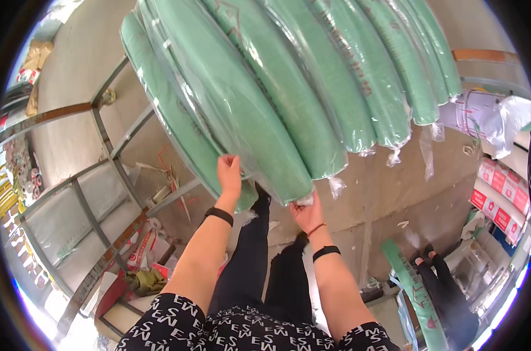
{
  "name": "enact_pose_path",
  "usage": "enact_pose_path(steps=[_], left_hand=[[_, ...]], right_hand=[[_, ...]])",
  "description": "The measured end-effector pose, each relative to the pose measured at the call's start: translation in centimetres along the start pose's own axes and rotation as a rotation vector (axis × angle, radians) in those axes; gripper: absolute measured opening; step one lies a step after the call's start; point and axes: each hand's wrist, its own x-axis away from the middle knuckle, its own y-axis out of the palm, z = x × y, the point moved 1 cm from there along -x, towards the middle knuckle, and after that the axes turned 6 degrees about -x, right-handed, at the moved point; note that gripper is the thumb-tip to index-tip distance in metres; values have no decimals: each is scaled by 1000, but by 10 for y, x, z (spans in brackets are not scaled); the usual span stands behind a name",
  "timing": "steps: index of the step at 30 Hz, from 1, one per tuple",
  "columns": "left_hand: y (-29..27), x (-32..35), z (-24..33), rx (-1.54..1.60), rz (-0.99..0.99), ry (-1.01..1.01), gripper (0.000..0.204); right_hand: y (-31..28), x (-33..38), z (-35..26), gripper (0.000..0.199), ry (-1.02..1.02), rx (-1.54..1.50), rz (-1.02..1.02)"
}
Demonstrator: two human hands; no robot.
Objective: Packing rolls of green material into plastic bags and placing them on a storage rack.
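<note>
Head view: looking down on a row of green rolls [330,88] in clear film, lying side by side and pointing their near ends toward the body.
Roll in hand [245,114]: lying near the row's left edge, just beside the outermost roll, ending between the two hands.
Support: hiding beneath the row, so showing no edge or corner; only a metal rail [55,119] is standing out beyond the left edge.
Weight: probably handling as heavy, judging by thickness and length, and calling for both arms.
Stiffness: likely staying firm lengthwise while giving softly under pressure; hardly fragile.
Film: shining and wrinkling, probably slipping under bare fingers and risking a tear if pulled alone.
Best hold: probably cupping from underneath at the near end and farther along, rather than trusting the gathered film.
Left hand [229,174]: closing in a fist by the roll's left side, apparently pinching film, partly hidden.
Right hand [306,213]: gripping the bunched film at the near end, bending fingers inward.
Arms: reaching forward from the lower edge, converging toward the roll.
</note>
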Motion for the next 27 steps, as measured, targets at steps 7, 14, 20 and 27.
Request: enact_pose_path(steps=[7, 14, 20, 27], left_hand=[[31, -4, -107, 778, -161, -749, 50], [36, 1, -137, 600, -45, -497, 28], [40, 71, -162, 406, -143, -467, 22], [23, 71, -131, -1, -291, -586, 28]], right_hand=[[-16, -27, -14, 34, 76, 211, -270], [-37, -48, -26, 32, 211, 195, -303], [-20, -42, -17, 29, 185, 128, -379], [4, -52, -7, 20, 190, 88, -364]])
